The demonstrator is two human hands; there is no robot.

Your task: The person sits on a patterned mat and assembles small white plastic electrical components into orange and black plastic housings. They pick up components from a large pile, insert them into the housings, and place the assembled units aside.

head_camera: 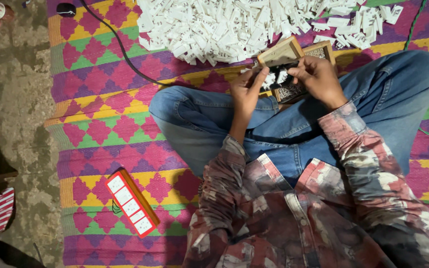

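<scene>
A: What colour is the mat point(100, 124)?
B: Pink, yellow, green and purple, in bands of diamond shapes.
A: And the pile of small parts point(234, 25)?
B: White, with dark marks.
A: The clothes?
B: Blue jeans point(199, 124), and a shirt point(284, 218) in a patchy red, grey and white pattern.
A: The socket strip point(130, 202)?
B: White sockets, red edge, brown side. The cable point(120, 47) is black.

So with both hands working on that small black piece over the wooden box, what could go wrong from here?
1. The small black piece is pinched only by fingertips of the left hand and right hand; it could slip into the lap.
2. The heap of white plastic parts lies close behind the wooden box; a nudge might scatter them.
3. The black cable crosses the patterned mat and could snag.
</scene>
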